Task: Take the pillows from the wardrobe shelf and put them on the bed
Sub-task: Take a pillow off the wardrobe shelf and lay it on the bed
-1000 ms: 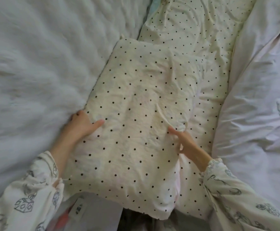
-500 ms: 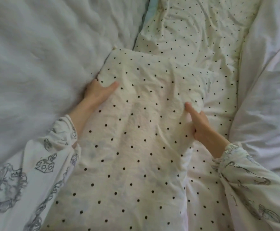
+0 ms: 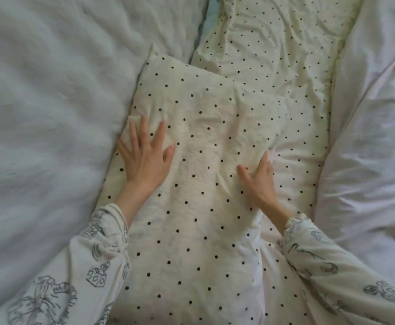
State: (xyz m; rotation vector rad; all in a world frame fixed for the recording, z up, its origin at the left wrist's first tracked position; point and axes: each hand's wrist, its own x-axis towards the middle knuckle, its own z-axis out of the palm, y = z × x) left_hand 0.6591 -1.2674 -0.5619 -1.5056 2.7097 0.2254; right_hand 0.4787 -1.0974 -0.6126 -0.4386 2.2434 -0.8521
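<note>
A cream pillow with black dots lies flat on the bed, on a sheet of the same dotted cloth. My left hand rests flat on the pillow's left part, fingers spread. My right hand lies on the pillow's right edge with its fingers apart and slightly blurred. Neither hand grips the pillow. The pillow's near end runs out of view at the bottom.
A fluffy white blanket is bunched along the left, touching the pillow's left side. A pale crumpled duvet lies on the right. A strip of light blue cloth shows at the top between blanket and sheet.
The pillow has been pushed further up the bed and laid down. Both hands have let go of its sides and now lie flat on top of it.
</note>
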